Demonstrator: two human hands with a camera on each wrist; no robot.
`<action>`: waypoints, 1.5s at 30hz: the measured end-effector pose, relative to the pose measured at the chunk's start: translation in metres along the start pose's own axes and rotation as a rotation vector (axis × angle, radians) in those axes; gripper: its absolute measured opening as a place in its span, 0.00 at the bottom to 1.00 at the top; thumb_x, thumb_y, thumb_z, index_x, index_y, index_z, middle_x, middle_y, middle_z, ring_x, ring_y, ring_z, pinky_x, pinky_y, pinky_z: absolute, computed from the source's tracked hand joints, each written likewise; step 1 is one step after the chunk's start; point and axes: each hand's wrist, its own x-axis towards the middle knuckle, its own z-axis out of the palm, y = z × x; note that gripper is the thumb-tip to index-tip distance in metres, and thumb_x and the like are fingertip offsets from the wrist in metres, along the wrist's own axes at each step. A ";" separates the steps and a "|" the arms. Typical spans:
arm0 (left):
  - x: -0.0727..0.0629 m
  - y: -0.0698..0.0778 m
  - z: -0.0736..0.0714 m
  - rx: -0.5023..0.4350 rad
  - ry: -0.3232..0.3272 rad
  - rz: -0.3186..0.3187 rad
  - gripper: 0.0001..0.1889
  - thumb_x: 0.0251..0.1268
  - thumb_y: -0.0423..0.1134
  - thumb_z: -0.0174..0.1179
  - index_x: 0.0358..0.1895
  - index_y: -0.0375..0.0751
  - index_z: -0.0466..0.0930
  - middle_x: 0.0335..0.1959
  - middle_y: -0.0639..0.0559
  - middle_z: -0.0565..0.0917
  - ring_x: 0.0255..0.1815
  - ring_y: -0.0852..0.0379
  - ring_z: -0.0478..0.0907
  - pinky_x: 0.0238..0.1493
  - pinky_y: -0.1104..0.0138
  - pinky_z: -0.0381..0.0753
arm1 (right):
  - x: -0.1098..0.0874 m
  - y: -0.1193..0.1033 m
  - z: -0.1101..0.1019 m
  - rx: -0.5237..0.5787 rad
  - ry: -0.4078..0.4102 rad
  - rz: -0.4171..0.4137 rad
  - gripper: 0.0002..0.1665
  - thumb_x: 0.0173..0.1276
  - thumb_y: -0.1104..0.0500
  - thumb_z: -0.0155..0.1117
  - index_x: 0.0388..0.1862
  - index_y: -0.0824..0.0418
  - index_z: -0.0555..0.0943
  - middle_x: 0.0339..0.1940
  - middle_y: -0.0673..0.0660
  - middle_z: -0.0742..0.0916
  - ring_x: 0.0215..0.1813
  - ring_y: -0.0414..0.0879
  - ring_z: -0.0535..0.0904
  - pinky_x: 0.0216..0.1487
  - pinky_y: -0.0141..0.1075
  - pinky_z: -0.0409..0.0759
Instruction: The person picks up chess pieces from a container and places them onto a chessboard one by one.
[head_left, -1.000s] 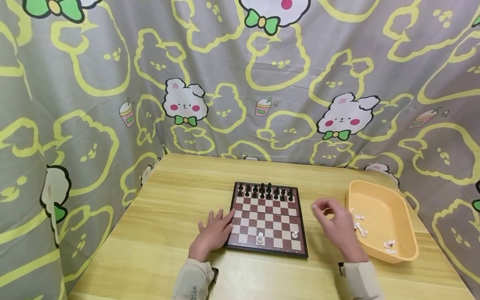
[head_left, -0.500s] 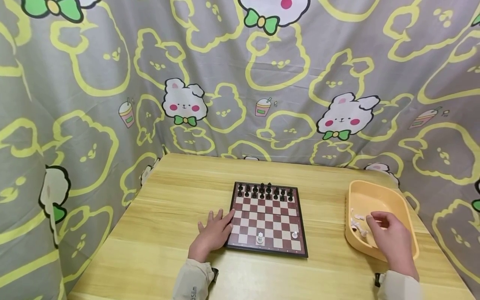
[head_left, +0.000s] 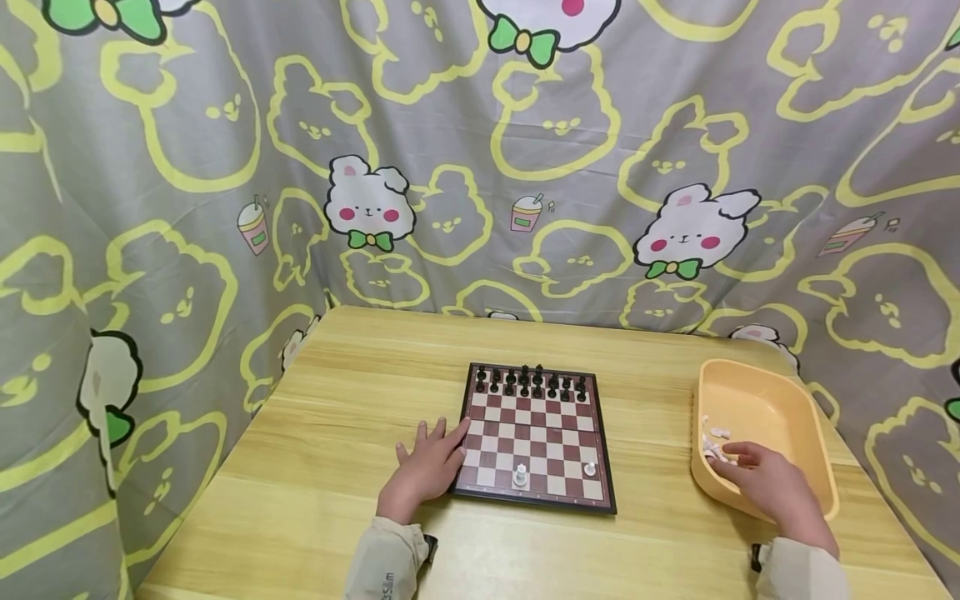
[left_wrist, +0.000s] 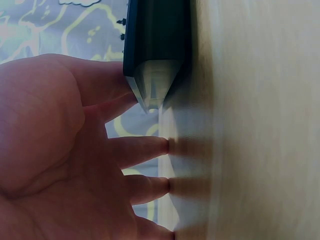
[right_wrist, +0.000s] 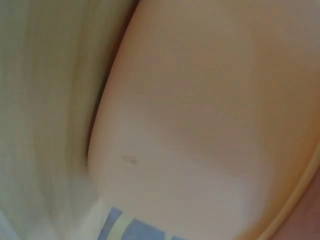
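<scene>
A chessboard (head_left: pixel 525 433) lies on the wooden table, black chess pieces (head_left: pixel 531 383) in two rows along its far side. On its near half stand a taller white chess piece (head_left: pixel 521 476) and a small white pawn (head_left: pixel 590 469). My left hand (head_left: pixel 426 468) rests spread at the board's left edge, index finger on the rim, other fingertips on the table in the left wrist view. My right hand (head_left: pixel 776 483) reaches into the orange tub (head_left: pixel 817 450), thumb and fingers parted at the white chess pieces (head_left: pixel 716 448). The right wrist view shows the tub's outer wall.
The tub stands on the table's right side, a short gap from the board. A patterned curtain (head_left: pixel 465 167) hangs behind the table and along both sides. Bare wood (head_left: pixel 322 433) stretches left of the board.
My right hand has moved right from beside the board to over the tub, then down and a little left among the white chess pieces. My left hand and the board have not moved.
</scene>
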 end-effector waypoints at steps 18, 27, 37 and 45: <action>0.000 0.000 0.000 0.012 0.003 0.002 0.26 0.83 0.44 0.47 0.81 0.52 0.65 0.80 0.31 0.59 0.81 0.24 0.43 0.68 0.22 0.36 | 0.003 -0.001 0.001 0.015 -0.052 0.012 0.36 0.80 0.36 0.53 0.55 0.69 0.85 0.50 0.71 0.87 0.51 0.68 0.83 0.50 0.57 0.80; 0.000 0.001 -0.001 0.022 -0.002 0.007 0.26 0.84 0.44 0.46 0.81 0.51 0.64 0.80 0.31 0.59 0.81 0.24 0.43 0.68 0.22 0.37 | -0.001 -0.001 -0.001 0.043 -0.027 0.002 0.38 0.77 0.33 0.56 0.57 0.67 0.85 0.48 0.63 0.90 0.49 0.55 0.85 0.46 0.44 0.80; 0.001 0.002 -0.001 0.026 0.003 0.012 0.26 0.84 0.43 0.46 0.81 0.51 0.65 0.80 0.31 0.59 0.81 0.23 0.44 0.68 0.21 0.37 | 0.001 0.000 -0.001 0.054 0.020 0.003 0.24 0.75 0.42 0.65 0.45 0.62 0.90 0.47 0.61 0.90 0.46 0.48 0.81 0.43 0.41 0.75; 0.000 0.001 0.000 0.017 -0.002 -0.002 0.26 0.84 0.44 0.46 0.81 0.51 0.64 0.81 0.31 0.58 0.81 0.24 0.43 0.69 0.22 0.36 | -0.004 -0.001 -0.001 0.103 0.125 0.064 0.26 0.76 0.43 0.64 0.47 0.67 0.88 0.35 0.53 0.90 0.34 0.41 0.80 0.35 0.38 0.75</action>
